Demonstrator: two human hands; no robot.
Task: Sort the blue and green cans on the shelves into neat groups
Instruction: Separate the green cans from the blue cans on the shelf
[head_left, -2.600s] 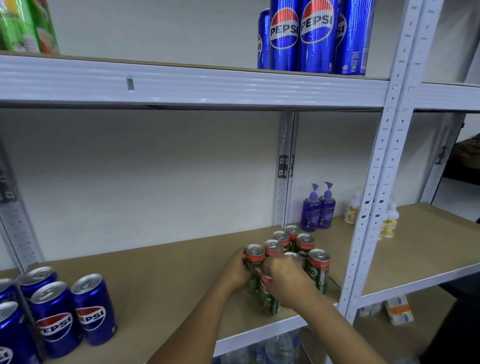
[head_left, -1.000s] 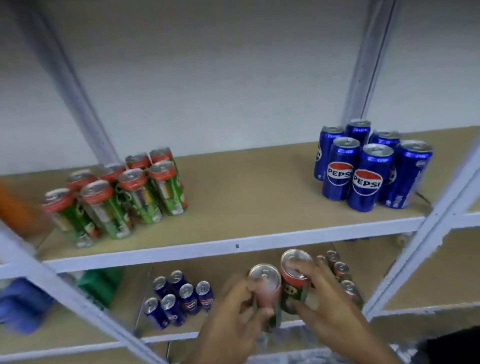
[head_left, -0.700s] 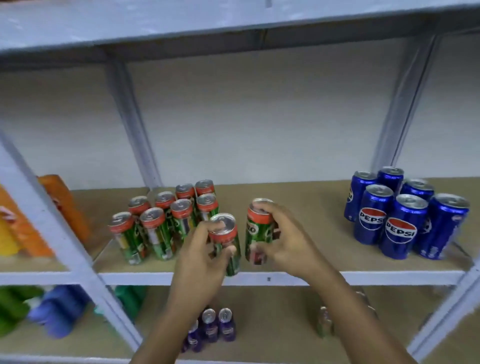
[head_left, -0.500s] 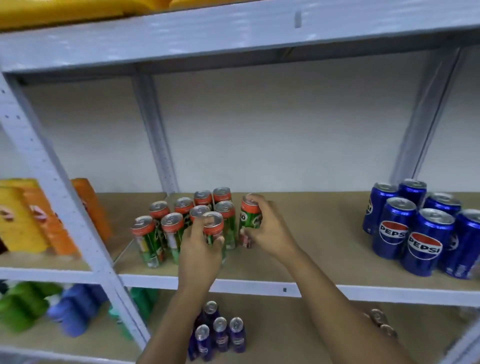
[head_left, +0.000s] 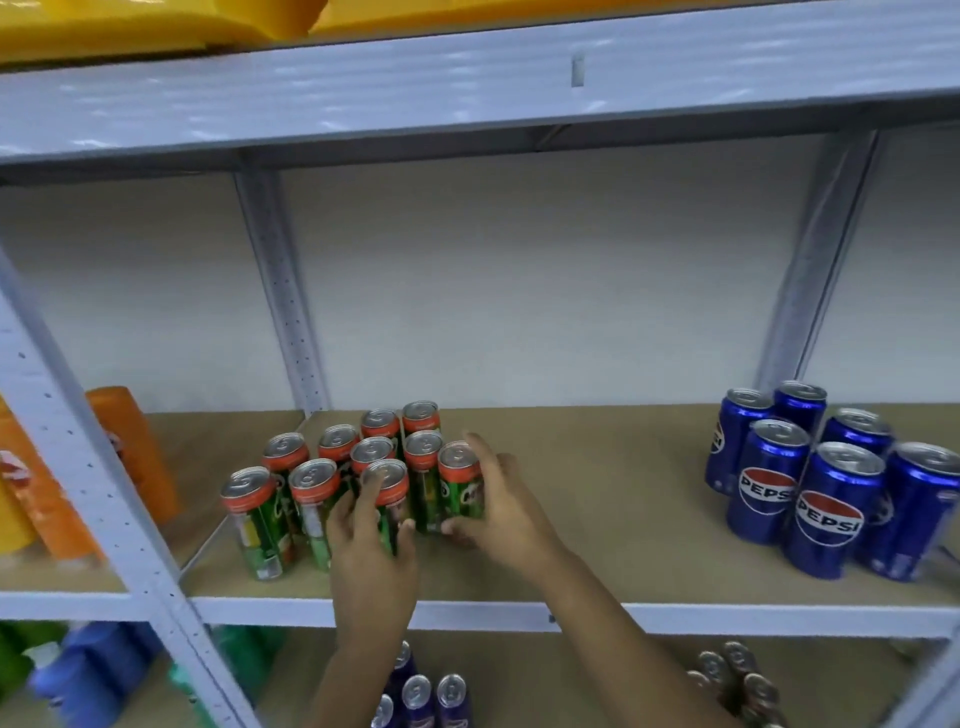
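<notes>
A cluster of several green cans (head_left: 332, 467) with orange rims stands on the middle shelf (head_left: 597, 519), left of centre. My left hand (head_left: 371, 545) wraps a front green can (head_left: 388, 480), which stands on the board at the cluster's front. My right hand (head_left: 501, 506) lies beside the rightmost green can (head_left: 460, 486), fingers straight behind it and thumb touching its base. Several blue Pepsi cans (head_left: 810, 478) stand grouped at the right end of the same shelf. More blue cans (head_left: 431, 696) show on the shelf below.
A grey upright post (head_left: 93, 483) crosses the left foreground. Orange packs (head_left: 130, 457) stand in the left bay, with yellow packs (head_left: 156, 21) on the top shelf. Can tops (head_left: 732, 675) show at lower right, and blue and green bottles (head_left: 78, 670) at lower left.
Both hands lifted a green can each from the lower shelf to the middle shelf and set them against the green cluster. My right hand's fingers have since straightened off its can.
</notes>
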